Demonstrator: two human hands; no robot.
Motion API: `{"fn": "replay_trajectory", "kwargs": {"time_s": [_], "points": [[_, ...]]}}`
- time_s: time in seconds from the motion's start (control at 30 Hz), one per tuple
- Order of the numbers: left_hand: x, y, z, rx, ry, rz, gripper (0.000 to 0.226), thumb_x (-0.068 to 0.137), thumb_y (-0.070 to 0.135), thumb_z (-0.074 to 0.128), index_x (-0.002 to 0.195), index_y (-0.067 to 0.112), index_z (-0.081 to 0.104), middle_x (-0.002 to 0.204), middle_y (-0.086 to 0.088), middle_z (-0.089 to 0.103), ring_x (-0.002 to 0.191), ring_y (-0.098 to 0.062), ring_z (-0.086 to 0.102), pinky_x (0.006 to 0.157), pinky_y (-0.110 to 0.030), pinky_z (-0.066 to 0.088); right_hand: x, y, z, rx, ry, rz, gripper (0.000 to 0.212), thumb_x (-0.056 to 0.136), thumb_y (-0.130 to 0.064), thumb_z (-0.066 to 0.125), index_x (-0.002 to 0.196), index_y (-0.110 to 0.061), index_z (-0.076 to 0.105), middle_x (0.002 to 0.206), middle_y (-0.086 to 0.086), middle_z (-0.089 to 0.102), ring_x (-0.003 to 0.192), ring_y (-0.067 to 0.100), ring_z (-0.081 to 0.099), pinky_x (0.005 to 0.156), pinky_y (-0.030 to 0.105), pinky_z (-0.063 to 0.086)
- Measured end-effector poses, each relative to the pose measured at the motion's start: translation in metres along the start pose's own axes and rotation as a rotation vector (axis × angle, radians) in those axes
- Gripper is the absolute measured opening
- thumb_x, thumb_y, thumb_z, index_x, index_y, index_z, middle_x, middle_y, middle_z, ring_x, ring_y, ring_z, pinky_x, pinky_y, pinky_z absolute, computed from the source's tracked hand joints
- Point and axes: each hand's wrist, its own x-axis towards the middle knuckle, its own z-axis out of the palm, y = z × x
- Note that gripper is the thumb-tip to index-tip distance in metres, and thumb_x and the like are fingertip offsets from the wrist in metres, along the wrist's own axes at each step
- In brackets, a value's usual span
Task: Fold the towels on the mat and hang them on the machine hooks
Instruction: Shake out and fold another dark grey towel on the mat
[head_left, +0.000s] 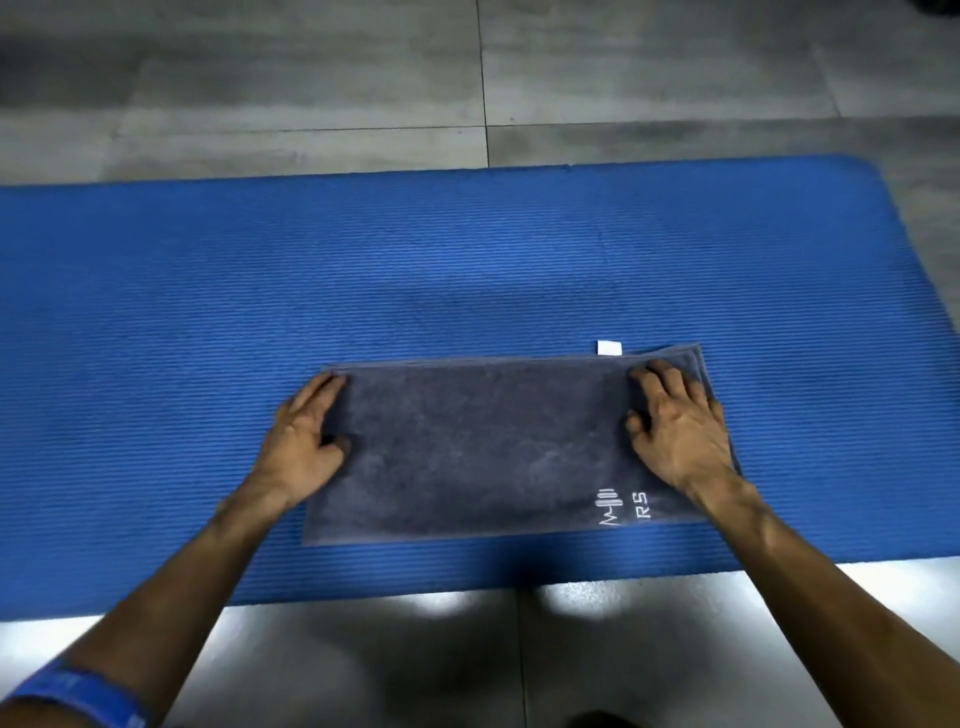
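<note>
A dark grey towel (483, 447) lies folded into a long rectangle on the blue ribbed mat (467, 270). White embroidered lettering shows near its front right corner, and a small white tag (609, 347) sticks out at its far edge. My left hand (306, 436) rests at the towel's left end, fingers stretched along the edge and thumb on the cloth. On the towel's right end lies my right hand (675, 421), fingers spread and pressing down. No machine hooks are in view.
The mat lies across a grey tiled floor (467, 78), with its right end at the upper right. Glossy floor with bright reflections runs along the mat's near edge. A blue band (78, 696) is on my left arm.
</note>
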Motion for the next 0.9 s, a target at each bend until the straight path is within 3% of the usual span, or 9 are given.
{"fn": "replay_trajectory", "kwargs": {"time_s": [0.1,0.17,0.3,0.47,0.57,0.67,0.77,0.83,0.9], "points": [[-0.028,0.014,0.007,-0.071,0.206,-0.06,0.07,0.075,0.006,0.069,0.14,0.014,0.045,0.14,-0.012,0.043,0.123,-0.034,0.047,0.103,-0.043,0.041,-0.002,-0.001,0.0,-0.01,0.02,0.002,0.059,0.09,-0.034,0.054,0.145,-0.019,0.038,0.156,0.005,0.029,0.14,0.031,0.028,0.111,0.054,0.026],[-0.051,0.022,0.016,-0.09,0.292,-0.186,0.065,0.075,0.008,0.072,0.135,0.01,0.047,0.125,-0.017,0.05,0.11,-0.038,0.051,0.094,-0.046,0.043,-0.009,-0.006,0.005,-0.048,0.121,-0.036,0.053,0.087,-0.029,0.056,0.137,-0.014,0.049,0.149,0.011,0.04,0.136,0.035,0.034,0.107,0.057,0.029],[-0.077,0.018,0.032,-0.209,0.193,-0.367,0.053,0.074,0.013,0.077,0.122,0.009,0.054,0.106,-0.015,0.06,0.1,-0.036,0.057,0.089,-0.042,0.045,-0.033,-0.033,0.018,-0.031,0.288,-0.181,0.05,0.076,-0.034,0.041,0.118,-0.016,0.062,0.126,0.008,0.057,0.114,0.032,0.047,0.09,0.048,0.041],[-0.075,0.022,0.022,-0.906,0.121,-0.614,0.023,0.073,-0.011,0.067,0.084,0.009,0.067,0.074,-0.004,0.071,0.07,-0.02,0.064,0.057,-0.017,0.053,-0.061,-0.086,0.038,0.183,0.276,-0.349,0.041,0.073,-0.032,0.044,0.105,-0.022,0.067,0.12,-0.001,0.061,0.106,0.024,0.05,0.084,0.037,0.042],[-0.07,0.029,0.008,-1.17,0.027,-0.656,0.026,0.073,-0.009,0.064,0.093,0.009,0.063,0.093,-0.015,0.065,0.07,-0.02,0.062,0.051,-0.02,0.054,-0.072,-0.12,0.043,0.442,0.185,-0.352,0.036,0.078,-0.028,0.046,0.108,-0.021,0.065,0.118,-0.003,0.061,0.1,0.022,0.054,0.086,0.036,0.048],[-0.074,0.06,-0.002,-1.109,-0.002,-0.539,0.048,0.076,-0.013,0.06,0.112,0.017,0.059,0.097,-0.013,0.066,0.079,-0.025,0.062,0.059,-0.027,0.056,-0.077,-0.144,0.027,0.927,-0.042,-0.229,0.03,0.087,-0.03,0.06,0.117,-0.024,0.061,0.114,-0.008,0.062,0.098,0.011,0.06,0.088,0.031,0.05],[-0.086,0.113,-0.004,-0.946,-0.054,-0.314,0.07,0.076,-0.017,0.06,0.126,0.031,0.051,0.097,-0.008,0.069,0.085,-0.021,0.065,0.071,-0.028,0.051,-0.073,-0.155,0.002,1.383,-0.34,-0.093,0.051,0.08,-0.052,0.066,0.128,-0.038,0.053,0.112,-0.017,0.064,0.101,0.005,0.063,0.094,0.029,0.05],[-0.094,0.147,0.004,-0.912,-0.184,-0.129,0.073,0.07,-0.014,0.066,0.123,0.034,0.051,0.096,-0.007,0.068,0.086,-0.019,0.066,0.07,-0.029,0.054,-0.067,-0.151,-0.013,1.436,-0.309,-0.048,0.063,0.078,-0.053,0.067,0.136,-0.045,0.044,0.124,-0.019,0.06,0.115,0.003,0.057,0.1,0.023,0.044],[-0.1,0.176,0.018,-0.915,-0.33,0.014,0.062,0.066,-0.004,0.071,0.116,0.031,0.057,0.095,-0.007,0.069,0.086,-0.018,0.068,0.074,-0.031,0.056,-0.059,-0.138,-0.022,1.371,-0.16,0.012,0.061,0.088,-0.031,0.067,0.142,-0.038,0.04,0.131,-0.013,0.057,0.12,0.0,0.052,0.098,0.012,0.038]]}}
